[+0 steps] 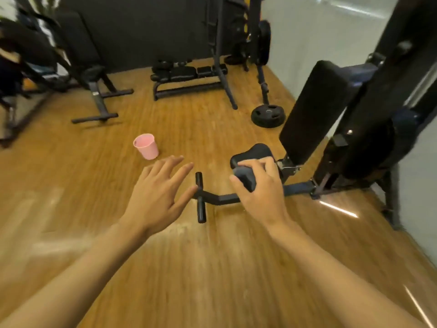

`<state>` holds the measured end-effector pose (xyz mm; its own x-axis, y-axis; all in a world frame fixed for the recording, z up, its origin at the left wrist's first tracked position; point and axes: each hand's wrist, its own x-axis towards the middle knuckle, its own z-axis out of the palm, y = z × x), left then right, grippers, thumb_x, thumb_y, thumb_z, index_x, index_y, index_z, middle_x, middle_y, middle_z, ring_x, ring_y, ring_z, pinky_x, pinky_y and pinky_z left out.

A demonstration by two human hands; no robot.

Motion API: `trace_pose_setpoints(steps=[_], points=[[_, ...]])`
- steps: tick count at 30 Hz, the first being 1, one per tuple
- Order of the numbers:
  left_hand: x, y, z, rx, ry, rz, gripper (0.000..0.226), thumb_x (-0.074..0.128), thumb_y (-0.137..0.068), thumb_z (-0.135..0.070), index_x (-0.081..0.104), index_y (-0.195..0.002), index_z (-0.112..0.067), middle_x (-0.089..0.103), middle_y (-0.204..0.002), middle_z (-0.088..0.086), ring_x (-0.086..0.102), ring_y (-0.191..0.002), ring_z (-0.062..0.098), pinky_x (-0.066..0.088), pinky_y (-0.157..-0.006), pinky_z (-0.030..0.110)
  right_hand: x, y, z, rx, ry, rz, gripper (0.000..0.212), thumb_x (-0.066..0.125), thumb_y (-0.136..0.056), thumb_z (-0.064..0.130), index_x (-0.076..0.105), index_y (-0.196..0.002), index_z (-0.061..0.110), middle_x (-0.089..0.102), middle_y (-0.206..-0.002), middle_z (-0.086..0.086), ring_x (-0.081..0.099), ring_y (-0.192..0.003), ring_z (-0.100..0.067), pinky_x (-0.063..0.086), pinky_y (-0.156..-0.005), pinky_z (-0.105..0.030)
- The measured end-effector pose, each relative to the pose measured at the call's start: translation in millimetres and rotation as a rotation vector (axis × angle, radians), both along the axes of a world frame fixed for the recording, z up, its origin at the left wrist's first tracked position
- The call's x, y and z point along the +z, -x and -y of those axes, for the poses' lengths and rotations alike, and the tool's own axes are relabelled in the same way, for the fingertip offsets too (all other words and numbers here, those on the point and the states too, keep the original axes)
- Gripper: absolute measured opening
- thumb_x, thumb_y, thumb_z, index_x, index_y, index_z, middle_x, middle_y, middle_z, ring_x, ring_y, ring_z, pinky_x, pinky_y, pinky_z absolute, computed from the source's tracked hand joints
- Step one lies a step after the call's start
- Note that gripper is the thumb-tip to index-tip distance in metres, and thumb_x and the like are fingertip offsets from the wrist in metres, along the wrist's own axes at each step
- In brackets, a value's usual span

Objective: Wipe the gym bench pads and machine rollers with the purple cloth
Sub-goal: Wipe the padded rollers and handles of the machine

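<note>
Both our forearms reach forward and down over the wooden floor, bare to the elbow, with the backs of the hands turned up toward us. Our left hand is held flat with the palm down and nothing in it. Its fingers are straight and fanned apart, pointing ahead and a little to the right, and the thumb tip lies just beside the black crossbar at the end of the machine's low floor beam. Whether the thumb touches the bar we cannot tell. Our right hand is curled round the purple cloth, which is bunched into a dark, greyish-purple wad. The thumb wraps it from the left, the fingers fold over its top, and the knuckles are raised. The wad sits at the near edge of the small black seat pad, overlapping it from our view. Motion blur keeps us from saying whether the cloth is actually pressed to the pad or held just above it. Behind the seat, the long black back pad rises tilted up and to the right against the machine's frame. A pink cup stands on the floor ahead of the left hand, well apart from the machine. Farther back, a weight plate lies flat on the floor, and a flat bench stands by the dark wall.
</note>
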<state>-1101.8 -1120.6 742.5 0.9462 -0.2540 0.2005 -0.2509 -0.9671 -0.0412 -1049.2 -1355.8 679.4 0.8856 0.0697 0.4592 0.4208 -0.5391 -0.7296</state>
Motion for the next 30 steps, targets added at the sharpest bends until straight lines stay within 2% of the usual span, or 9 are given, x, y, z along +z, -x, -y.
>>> trace_pose_setpoints(steps=[3,7,10,14,19,22,27,30], points=[[-17,37,-74,0.144,0.017,-0.02,0.064,0.024,-0.107,-0.056,0.06,-0.142,-0.015,0.056,-0.146,0.014,0.053,-0.131,0.036,0.045,-0.098,0.05,9,-9,-78,0.091,0.064,-0.035,0.037,0.058,-0.091,0.058,0.064,-0.107,0.024,0.047,-0.106,0.001,0.047,-0.101,-0.013,0.044,-0.083,-0.033],[-41,62,-154,0.286,0.016,-0.028,0.064,0.022,-0.107,-0.058,0.057,-0.144,-0.019,0.054,-0.148,0.012,0.051,-0.131,0.033,0.042,-0.098,0.047,-6,-12,-171,0.199,0.14,-0.067,0.038,0.056,-0.088,0.061,0.064,-0.102,0.027,0.048,-0.106,0.001,0.053,-0.102,-0.019,0.043,-0.08,-0.033],[-52,47,-207,0.31,0.019,-0.001,0.062,0.024,-0.107,-0.055,0.06,-0.14,-0.017,0.057,-0.144,0.014,0.054,-0.128,0.035,0.044,-0.095,0.047,-19,-30,-230,0.263,0.213,-0.124,0.026,0.06,-0.092,0.054,0.062,-0.099,0.029,0.046,-0.104,0.004,0.051,-0.103,-0.019,0.043,-0.078,-0.034],[-81,9,-267,0.312,0.02,-0.055,0.062,0.023,-0.108,-0.053,0.062,-0.138,-0.016,0.057,-0.144,0.015,0.054,-0.129,0.036,0.044,-0.095,0.048,-47,-76,-298,0.287,0.303,-0.191,0.027,0.062,-0.092,0.055,0.062,-0.097,0.028,0.045,-0.101,0.003,0.049,-0.104,-0.017,0.049,-0.08,-0.038],[-101,-82,-356,0.369,-0.018,-0.115,0.067,0.018,-0.106,-0.06,0.062,-0.137,-0.019,0.056,-0.147,0.013,0.052,-0.133,0.034,0.044,-0.096,0.047,-76,-163,-396,0.327,0.271,-0.242,0.025,0.065,-0.091,0.053,0.065,-0.097,0.029,0.045,-0.098,0.004,0.049,-0.104,-0.017,0.053,-0.083,-0.043],[-91,-159,-413,0.404,-0.062,-0.069,0.067,0.019,-0.105,-0.061,0.064,-0.132,-0.018,0.057,-0.147,0.014,0.052,-0.133,0.035,0.042,-0.096,0.047,-72,-227,-461,0.361,0.238,-0.27,0.02,0.067,-0.091,0.048,0.068,-0.097,0.029,0.044,-0.095,0.006,0.05,-0.105,-0.018,0.051,-0.084,-0.042],[-98,-265,-498,0.373,-0.092,-0.097,0.062,0.024,-0.106,-0.059,0.066,-0.123,-0.017,0.06,-0.137,0.013,0.056,-0.122,0.034,0.04,-0.09,0.046,-73,-314,-555,0.357,0.271,-0.314,0.021,0.067,-0.091,0.049,0.068,-0.1,0.03,0.046,-0.1,0.005,0.048,-0.107,-0.014,0.051,-0.08,-0.039],[-111,-328,-553,0.358,-0.082,-0.084,0.063,0.022,-0.106,-0.059,0.064,-0.127,-0.017,0.062,-0.133,0.013,0.058,-0.115,0.034,0.041,-0.089,0.047,-79,-376,-609,0.358,0.277,-0.327,0.021,0.068,-0.09,0.047,0.069,-0.099,0.028,0.048,-0.099,0.004,0.048,-0.106,-0.014,0.051,-0.081,-0.039]])
